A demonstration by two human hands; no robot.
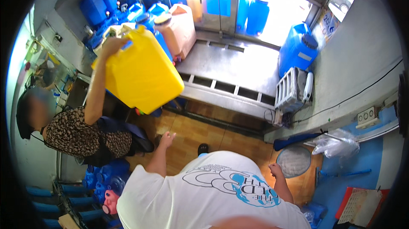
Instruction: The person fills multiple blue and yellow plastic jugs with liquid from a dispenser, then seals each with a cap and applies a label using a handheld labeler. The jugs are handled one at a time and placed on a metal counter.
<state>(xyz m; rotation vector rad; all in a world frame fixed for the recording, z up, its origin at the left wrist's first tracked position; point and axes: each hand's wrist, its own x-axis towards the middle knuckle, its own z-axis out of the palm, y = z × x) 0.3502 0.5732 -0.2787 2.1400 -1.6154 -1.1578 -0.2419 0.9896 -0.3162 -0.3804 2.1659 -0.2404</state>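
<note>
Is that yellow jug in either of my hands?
No, the co-worker's hand holds up the yellow jug, while your left hand and right hand are both apart from it.

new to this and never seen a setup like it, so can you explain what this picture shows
No machine here: a person wears a wide fisheye camera on the head, looking down, so straight edges bend. The white shirt at the bottom is the wearer's, with the left hand and right hand out to either side; neither visibly holds anything. At left, a co-worker holds up a yellow jug. On the metal bench stands a pinkish container, with a blue jug at the bench's right end.
</note>
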